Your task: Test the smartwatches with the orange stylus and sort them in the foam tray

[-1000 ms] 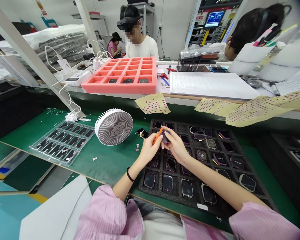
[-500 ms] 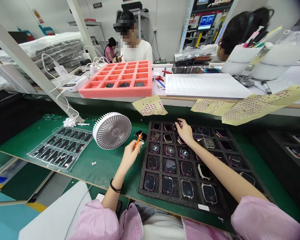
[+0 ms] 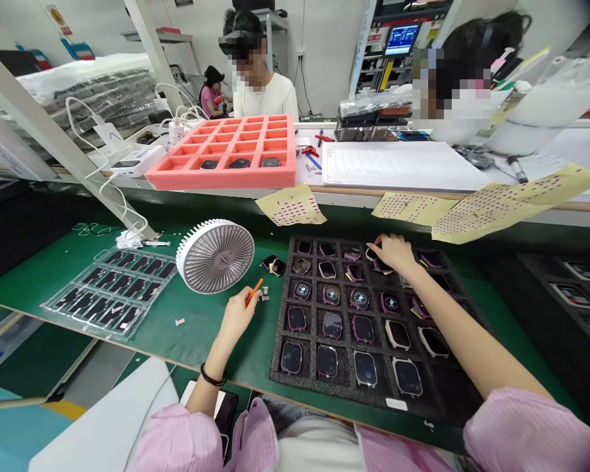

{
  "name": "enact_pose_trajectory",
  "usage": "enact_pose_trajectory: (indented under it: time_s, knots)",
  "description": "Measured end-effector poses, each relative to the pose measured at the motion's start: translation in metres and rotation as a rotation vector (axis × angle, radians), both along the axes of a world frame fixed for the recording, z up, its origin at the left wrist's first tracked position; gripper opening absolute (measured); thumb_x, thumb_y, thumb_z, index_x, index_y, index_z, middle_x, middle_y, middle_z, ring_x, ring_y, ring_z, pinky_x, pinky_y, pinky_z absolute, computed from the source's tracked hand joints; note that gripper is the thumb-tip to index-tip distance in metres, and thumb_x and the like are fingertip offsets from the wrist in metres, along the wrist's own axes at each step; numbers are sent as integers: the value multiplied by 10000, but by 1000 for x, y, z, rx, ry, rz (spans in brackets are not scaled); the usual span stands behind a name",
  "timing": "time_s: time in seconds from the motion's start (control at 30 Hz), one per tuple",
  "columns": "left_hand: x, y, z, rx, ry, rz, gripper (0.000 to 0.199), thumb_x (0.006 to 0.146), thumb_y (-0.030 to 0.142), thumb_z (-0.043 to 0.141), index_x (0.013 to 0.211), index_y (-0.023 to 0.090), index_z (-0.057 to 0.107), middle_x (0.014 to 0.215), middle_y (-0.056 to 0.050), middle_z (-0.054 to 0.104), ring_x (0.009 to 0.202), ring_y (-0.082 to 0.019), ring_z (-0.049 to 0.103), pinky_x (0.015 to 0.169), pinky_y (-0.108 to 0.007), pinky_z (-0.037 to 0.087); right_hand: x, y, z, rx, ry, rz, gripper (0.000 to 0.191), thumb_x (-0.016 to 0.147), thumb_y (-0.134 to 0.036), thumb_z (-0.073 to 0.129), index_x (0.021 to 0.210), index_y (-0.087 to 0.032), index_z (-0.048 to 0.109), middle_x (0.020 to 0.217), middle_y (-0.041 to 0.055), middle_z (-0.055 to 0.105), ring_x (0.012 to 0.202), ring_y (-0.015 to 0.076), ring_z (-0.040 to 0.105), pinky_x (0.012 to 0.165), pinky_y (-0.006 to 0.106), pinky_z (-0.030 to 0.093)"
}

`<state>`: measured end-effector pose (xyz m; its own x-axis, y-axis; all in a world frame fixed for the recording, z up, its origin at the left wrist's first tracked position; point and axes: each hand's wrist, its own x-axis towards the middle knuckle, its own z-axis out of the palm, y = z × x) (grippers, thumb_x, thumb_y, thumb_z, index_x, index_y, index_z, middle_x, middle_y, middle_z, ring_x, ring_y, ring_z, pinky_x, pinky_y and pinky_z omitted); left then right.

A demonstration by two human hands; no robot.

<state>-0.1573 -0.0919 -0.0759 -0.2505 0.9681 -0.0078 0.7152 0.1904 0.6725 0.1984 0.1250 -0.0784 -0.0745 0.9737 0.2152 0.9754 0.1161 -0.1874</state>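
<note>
My left hand (image 3: 235,319) rests above the green mat, shut on a thin orange plastic pick (image 3: 254,292). Just right of it lie small pale scraps (image 3: 264,296). My right hand (image 3: 394,254) reaches over the back rows of a black foam tray (image 3: 281,341), its fingertips on a dark watch case (image 3: 375,254). The hand hides part of that case and its neighbours. The tray's compartments hold several smartwatch bodies with pink or silver frames, some with lit faces (image 3: 331,294).
A white desk fan (image 3: 215,256) stands left of the tray, beside a clear blister tray of dark panels (image 3: 111,292). Sticker sheets (image 3: 291,205) hang from the bench edge. Beyond stand a pink foam tray (image 3: 220,177) and a seated co-worker (image 3: 264,85).
My hands have moved apart since the earliest view. The left hand with the pick has drawn back left over the mat, and the right hand has shifted right along the tray's back rows.
</note>
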Motion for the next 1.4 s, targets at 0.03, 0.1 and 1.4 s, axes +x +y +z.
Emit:
enact_pose_trajectory:
  time_s: [0.03, 0.1, 1.4]
  knots:
    - [0, -1, 0, -21, 29, 14, 263, 890, 391, 455, 695, 214, 467, 548, 33, 457, 528, -156, 478, 559, -230, 292, 2, 0, 0, -12, -22, 9, 316, 875, -396, 566, 886, -106, 690, 998, 234, 654, 1021, 379, 560, 805, 468, 412]
    - [-1, -4, 0, -37, 57, 42, 224, 890, 407, 466, 776, 218, 505, 562, 23, 494, 538, -183, 523, 554, -231, 293, 5, 0, -2, -20, -48, 20, 316, 858, -422, 604, 862, -117, 689, 1003, 223, 646, 1022, 367, 561, 805, 452, 416]
    - [162, 107, 51, -138, -879, -629, 421, 809, 583, 533, 725, 172, 503, 509, 98, 304, 355, -22, 206, 338, -156, 141, -44, -68, 43, -630, 1774, 374, 438, 796, -454, 704, 555, -205, 437, 392, -91, 326, 314, 39, 224, 307, 182, 251]
